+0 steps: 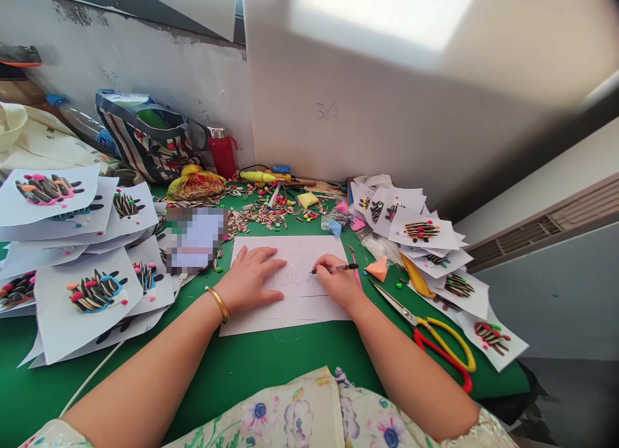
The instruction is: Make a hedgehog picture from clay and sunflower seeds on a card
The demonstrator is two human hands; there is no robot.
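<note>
A white sheet of paper [251,309] lies in front of me on the green table. On it is a small line drawing of a hedgehog [296,274], with dots over its back. My left hand [254,277] rests flat on the paper at the drawing's left, fingers spread. My right hand [338,282] grips a black pen [344,267], its tip at the drawing's right edge. Just beyond my right hand lie a pink stick-like tool [356,277] and a lump of orange clay [377,269].
Paper cards with sunflower-seed hedgehogs pile up at left [87,293] and right [425,232]. Scissors [425,332] and a yellow comb-like tool [414,277] lie at right. Loose seeds [264,213], a pixelated phone-like object [196,238], a red bottle [222,153] and a striped bag [145,138] are behind.
</note>
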